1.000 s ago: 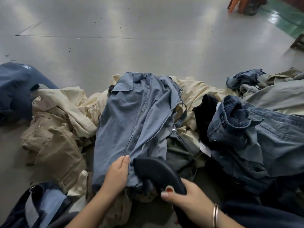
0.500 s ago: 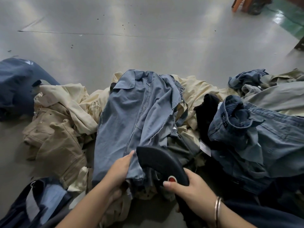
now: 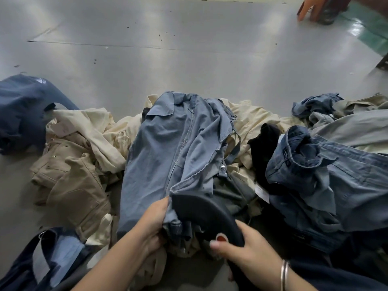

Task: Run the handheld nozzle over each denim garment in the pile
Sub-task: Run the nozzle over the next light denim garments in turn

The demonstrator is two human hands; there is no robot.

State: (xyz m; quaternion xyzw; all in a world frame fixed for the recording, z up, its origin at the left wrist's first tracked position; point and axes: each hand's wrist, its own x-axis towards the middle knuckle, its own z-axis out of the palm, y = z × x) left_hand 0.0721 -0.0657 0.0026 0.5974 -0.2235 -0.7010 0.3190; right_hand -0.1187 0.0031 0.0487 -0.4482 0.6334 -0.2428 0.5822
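A light-blue denim garment [image 3: 172, 152] lies lengthwise on top of the pile in the middle of the floor. My left hand [image 3: 154, 223] grips its near hem, bunching the cloth. My right hand [image 3: 241, 250] holds the black handheld nozzle [image 3: 207, 215], thumb beside its red button [image 3: 221, 238]. The nozzle's wide head rests on the near end of that garment, right beside my left hand. Darker blue denim shirts [image 3: 327, 177] are heaped at the right.
Beige and cream garments [image 3: 79, 162] lie left of the denim, a navy garment [image 3: 23, 110] at far left, another dark one [image 3: 48, 259] at bottom left. A black piece [image 3: 264, 148] sits mid-pile. Another person's hand [image 3: 310, 9] is at top right on the grey floor [image 3: 189, 55].
My left hand has closed tighter on the hem and pulled it toward me. The nozzle head has slid a little forward onto the light-blue garment.
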